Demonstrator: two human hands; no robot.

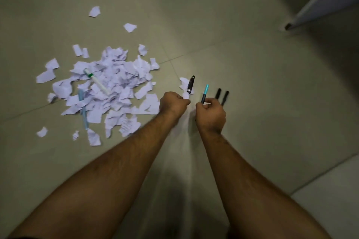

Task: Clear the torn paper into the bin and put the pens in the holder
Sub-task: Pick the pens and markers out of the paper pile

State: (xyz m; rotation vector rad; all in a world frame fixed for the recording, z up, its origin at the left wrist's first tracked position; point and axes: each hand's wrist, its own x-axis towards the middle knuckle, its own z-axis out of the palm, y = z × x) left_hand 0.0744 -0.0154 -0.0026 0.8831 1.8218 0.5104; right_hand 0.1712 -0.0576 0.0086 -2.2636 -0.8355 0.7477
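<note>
Paper (pixel 108 83) is lying in a torn heap on the tiled floor (pixel 252 87), and I am taking that heap as my landmark. Two pens are sitting in the heap: a white marker with a green band (pixel 96 80) across its top, and a pale blue pen (pixel 83 108) along its near left side. Loose scraps are lying scattered around the heap's edges. Just right of the heap my left hand (pixel 173 104) is curling its fingers around a black pen (pixel 190 84) together with a small scrap (pixel 186 95), another scrap lying under the pen's tip. Further right of the heap my right hand (pixel 211 112) is gripping a teal-capped pen (pixel 204 93) and two black pens (pixel 222 96), all pointing away from me. Far right of the heap, bare floor is stretching to a white board's edge (pixel 320 6). No bin or holder is showing.
</note>
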